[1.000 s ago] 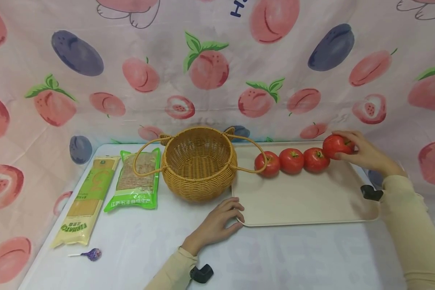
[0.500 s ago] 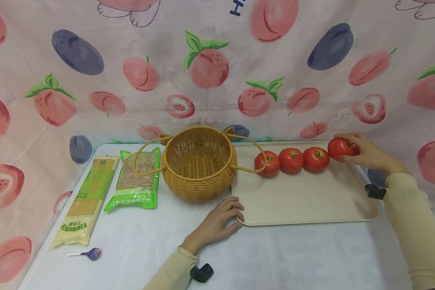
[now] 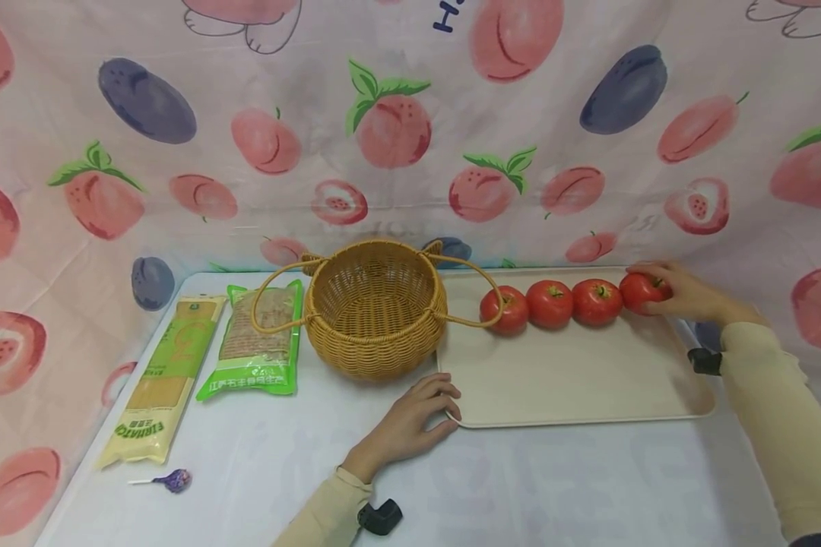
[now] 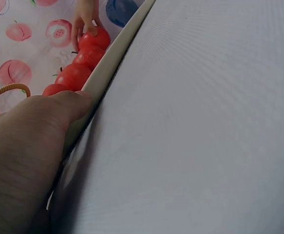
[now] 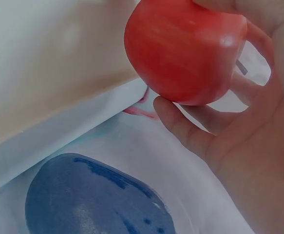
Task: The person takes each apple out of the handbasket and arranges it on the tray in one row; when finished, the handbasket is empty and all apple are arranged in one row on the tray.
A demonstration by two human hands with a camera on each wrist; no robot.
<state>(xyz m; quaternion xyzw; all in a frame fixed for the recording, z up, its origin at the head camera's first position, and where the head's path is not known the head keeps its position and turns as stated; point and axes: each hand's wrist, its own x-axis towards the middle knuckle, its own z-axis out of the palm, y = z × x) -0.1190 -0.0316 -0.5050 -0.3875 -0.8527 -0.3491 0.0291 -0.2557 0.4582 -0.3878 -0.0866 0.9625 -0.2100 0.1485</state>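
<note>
My right hand (image 3: 691,295) grips a red apple (image 3: 638,293) at the right end of a row on the beige tray (image 3: 561,384). Fingers and thumb wrap round this apple (image 5: 180,53) in the right wrist view, its stem toward the palm. Three more apples stand side by side to its left: one by the hand (image 3: 597,301), a middle one (image 3: 549,304) and one partly behind a basket handle (image 3: 505,310). My left hand (image 3: 410,422) holds the tray's near left corner, thumb (image 4: 73,103) along the front rim.
A round wicker basket (image 3: 376,357) with two loop handles stands left of the tray, nothing in it. Farther left lie a green-edged food packet (image 3: 260,334), a long noodle packet (image 3: 167,372) and a lollipop (image 3: 176,479). A fruit-print cloth (image 3: 397,197) hangs behind the table.
My right hand has moved the apple slightly right and then down, from raised beside the third apple to level with the row. The left hand has stayed at the tray corner.
</note>
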